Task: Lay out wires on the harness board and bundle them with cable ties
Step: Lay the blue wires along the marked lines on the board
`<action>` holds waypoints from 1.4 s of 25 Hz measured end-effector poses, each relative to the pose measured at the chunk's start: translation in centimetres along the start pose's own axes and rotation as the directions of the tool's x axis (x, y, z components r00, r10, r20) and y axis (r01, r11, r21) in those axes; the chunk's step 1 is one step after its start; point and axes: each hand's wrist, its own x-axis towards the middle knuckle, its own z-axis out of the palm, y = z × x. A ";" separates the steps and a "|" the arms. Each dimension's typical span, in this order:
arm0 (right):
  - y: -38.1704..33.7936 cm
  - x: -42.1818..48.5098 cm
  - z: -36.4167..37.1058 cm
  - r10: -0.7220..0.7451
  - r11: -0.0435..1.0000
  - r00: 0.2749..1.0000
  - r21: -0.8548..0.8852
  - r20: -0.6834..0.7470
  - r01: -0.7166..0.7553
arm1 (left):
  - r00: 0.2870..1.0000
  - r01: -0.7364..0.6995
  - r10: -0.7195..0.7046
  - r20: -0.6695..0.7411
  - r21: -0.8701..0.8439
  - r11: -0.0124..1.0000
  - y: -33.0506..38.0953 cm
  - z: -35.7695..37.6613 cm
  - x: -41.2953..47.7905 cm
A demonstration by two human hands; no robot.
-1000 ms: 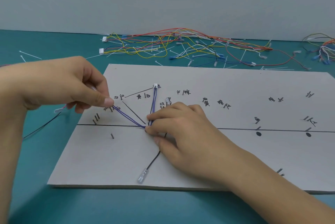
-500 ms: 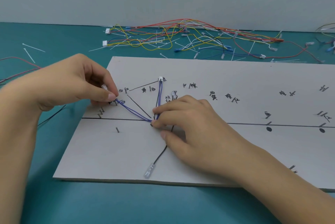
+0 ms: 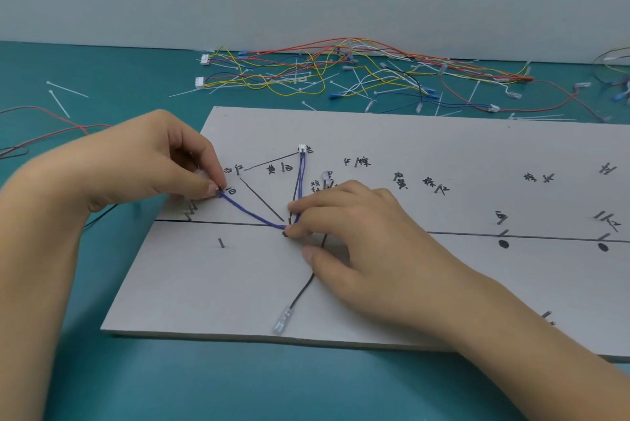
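Note:
A grey harness board (image 3: 426, 148) with nails, drawn lines and handwritten labels lies on the teal table. A blue wire pair (image 3: 250, 212) runs down from a white connector (image 3: 301, 148), bends at a nail near the centre line, and stretches up-left. My left hand (image 3: 150, 161) pinches the blue wires' left end at a nail by the board's left edge. My right hand (image 3: 361, 236) presses fingertips on the wires at the bend. A black wire (image 3: 303, 291) with a clear terminal (image 3: 281, 320) trails from under my right hand toward the near edge.
A tangle of red, yellow, blue and white loose wires (image 3: 341, 69) with white cable ties (image 3: 59, 102) lies behind the board. A red and black wire (image 3: 44, 134) lies at the far left. More wires (image 3: 617, 80) sit at the right edge.
My left hand has carried the blue wires' end up and right onto the board, down to the nail near its left edge. My right hand stays pressed at the bend.

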 end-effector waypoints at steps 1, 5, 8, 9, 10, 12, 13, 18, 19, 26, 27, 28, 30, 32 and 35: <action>0.0 0.0 0.0 0.001 1.000 1.000 -0.003 -0.001 -0.001 | 1.000 0.002 -0.002 0.006 0.017 1.000 0.0 0.0 0.1; 0.0 0.0 -0.1 0.006 1.000 1.000 -0.003 -0.002 -0.006 | 1.000 -0.002 0.003 -0.022 0.026 1.000 -0.2 -0.3 0.0; 0.1 0.2 -0.2 0.014 1.000 1.000 -0.003 -0.010 -0.014 | 1.000 -0.022 0.022 -0.009 -0.056 0.998 -0.9 -0.8 -0.1; 0.1 0.2 -0.2 0.014 1.000 1.000 -0.003 -0.011 -0.014 | 0.999 -0.032 0.032 0.000 -0.068 0.997 -1.0 -0.9 -0.1; 0.1 0.2 -0.2 0.011 1.000 1.000 -0.005 -0.009 -0.012 | 0.999 -0.041 0.042 0.009 -0.072 0.997 -1.1 -1.0 -0.2; -0.1 0.2 -0.3 0.004 1.000 1.000 -0.019 0.003 -0.004 | 0.998 -0.061 0.061 0.009 -0.049 0.997 -1.1 -0.9 -0.2; -0.1 0.1 -0.3 -0.002 1.000 1.000 -0.031 0.010 0.002 | 0.998 -0.065 0.065 0.001 -0.026 0.998 -1.0 -0.8 -0.2; 0.1 0.2 -0.2 -0.006 0.999 1.000 -0.049 0.027 0.007 | 0.998 -0.060 0.061 -0.034 0.033 0.998 -0.7 -0.4 0.1; 0.2 0.1 -0.2 -0.005 0.999 1.000 -0.049 0.029 0.007 | 0.998 -0.062 0.063 -0.031 0.035 0.997 -0.6 -0.4 0.0; 0.2 0.0 -0.2 -0.010 0.999 1.000 -0.033 0.020 0.010 | 0.977 -0.071 0.098 -0.192 0.141 0.987 0.7 0.6 -0.2; 0.1 0.0 -0.2 -0.004 1.000 1.000 -0.010 0.009 0.004 | 0.967 -0.090 0.120 -0.224 0.141 0.986 1.1 0.9 -0.2; 0.1 0.0 -0.3 0.001 1.000 1.000 0.015 0.000 -0.001 | 0.958 -0.113 0.145 -0.249 0.139 0.984 1.6 1.3 -0.2; 0.1 -0.1 -0.3 0.008 0.999 1.000 0.054 -0.018 -0.008 | 0.941 -0.154 0.185 -0.285 0.129 0.980 2.6 2.2 -0.3; 0.0 -0.1 -0.2 0.006 0.998 0.999 0.069 -0.051 -0.003 | 0.923 -0.195 0.222 -0.314 0.118 0.974 3.5 3.1 -0.2; -0.1 -0.2 -0.1 0.027 0.991 0.978 0.131 -0.206 0.000 | 0.898 -0.260 0.281 -0.338 0.106 0.960 4.6 4.4 -0.2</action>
